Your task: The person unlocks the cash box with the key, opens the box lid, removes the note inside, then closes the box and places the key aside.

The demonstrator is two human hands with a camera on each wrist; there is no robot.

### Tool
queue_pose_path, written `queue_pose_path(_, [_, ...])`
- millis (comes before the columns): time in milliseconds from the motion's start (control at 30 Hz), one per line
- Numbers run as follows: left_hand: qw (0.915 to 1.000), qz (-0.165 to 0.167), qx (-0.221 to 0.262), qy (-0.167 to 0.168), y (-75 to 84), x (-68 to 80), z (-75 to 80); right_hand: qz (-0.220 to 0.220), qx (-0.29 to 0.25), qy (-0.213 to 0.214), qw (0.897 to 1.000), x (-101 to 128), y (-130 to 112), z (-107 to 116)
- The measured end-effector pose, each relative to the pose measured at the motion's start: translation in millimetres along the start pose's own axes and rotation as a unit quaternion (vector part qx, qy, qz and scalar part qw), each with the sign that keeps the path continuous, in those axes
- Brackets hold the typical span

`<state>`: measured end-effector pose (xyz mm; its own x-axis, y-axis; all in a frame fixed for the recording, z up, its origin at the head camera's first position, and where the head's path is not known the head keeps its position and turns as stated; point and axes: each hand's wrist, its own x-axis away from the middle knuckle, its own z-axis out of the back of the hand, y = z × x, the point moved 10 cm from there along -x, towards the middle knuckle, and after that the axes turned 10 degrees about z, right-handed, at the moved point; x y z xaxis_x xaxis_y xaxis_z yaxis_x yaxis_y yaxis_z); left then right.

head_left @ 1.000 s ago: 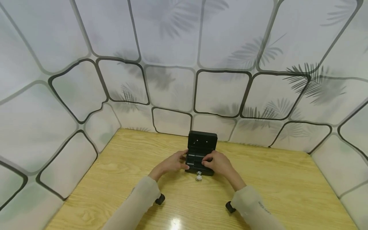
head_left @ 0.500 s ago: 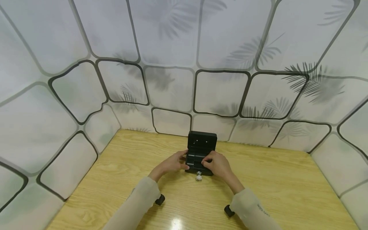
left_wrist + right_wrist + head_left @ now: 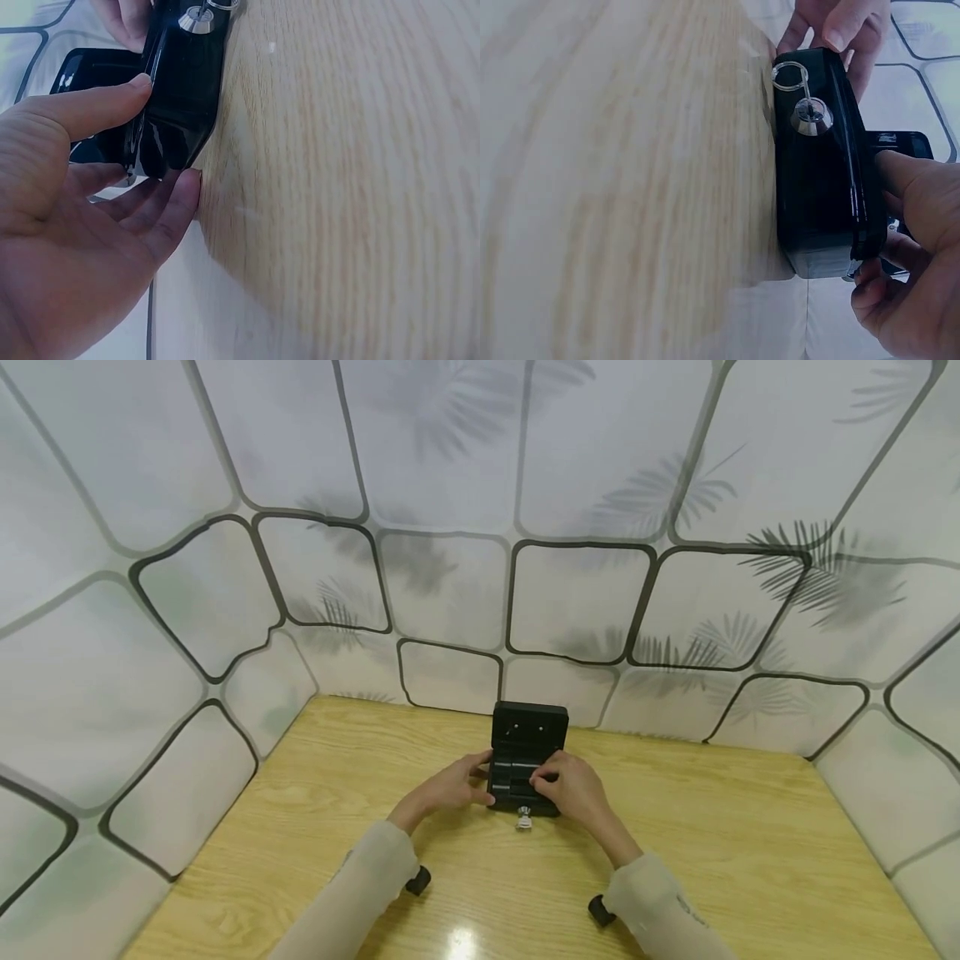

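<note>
A small black cash box stands on the table with its lid raised. My left hand grips its left side, thumb over the front rim and fingers against the outer wall, as the left wrist view shows. Inside the right part of the box, the thumb and forefinger of my right hand come together over the black compartments. Whether anything is between those fingertips is hidden. In the right wrist view the other fingers curl near the box's right corner. A key with a ring sits in the silver front lock.
The light wood table carries the box near its back edge. A patterned cloth wall with dark outlines and leaf shapes rises behind and on both sides. Black straps show at the sleeve cuffs.
Very little differs. The box and my right fingertips appear slightly further right in the head view, and both hands keep their places on the box.
</note>
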<state>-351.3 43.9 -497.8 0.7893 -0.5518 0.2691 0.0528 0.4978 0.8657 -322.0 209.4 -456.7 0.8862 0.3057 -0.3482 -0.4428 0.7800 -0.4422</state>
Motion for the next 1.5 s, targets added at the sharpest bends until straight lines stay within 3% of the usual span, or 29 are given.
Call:
queue_pose_path(433, [0.9999, 0.008, -0.009, -0.002, -1.2, -1.0, -0.8, -0.019, -0.061, 0.024, 0.998, 4.4, 3.8, 9.3])
queue_pose_path(1033, [0.9989, 0.023, -0.040, 0.004, 1.6, -0.3, -0.2, -0.027, -0.043, 0.027, 0.998, 20.3, 22.3, 42.9])
queue_pose_path(1500, [0.9976, 0.007, -0.069, 0.000, 7.6, -0.4, -1.4, -0.023, -0.039, 0.041, 0.998, 49.8, 46.5, 74.7])
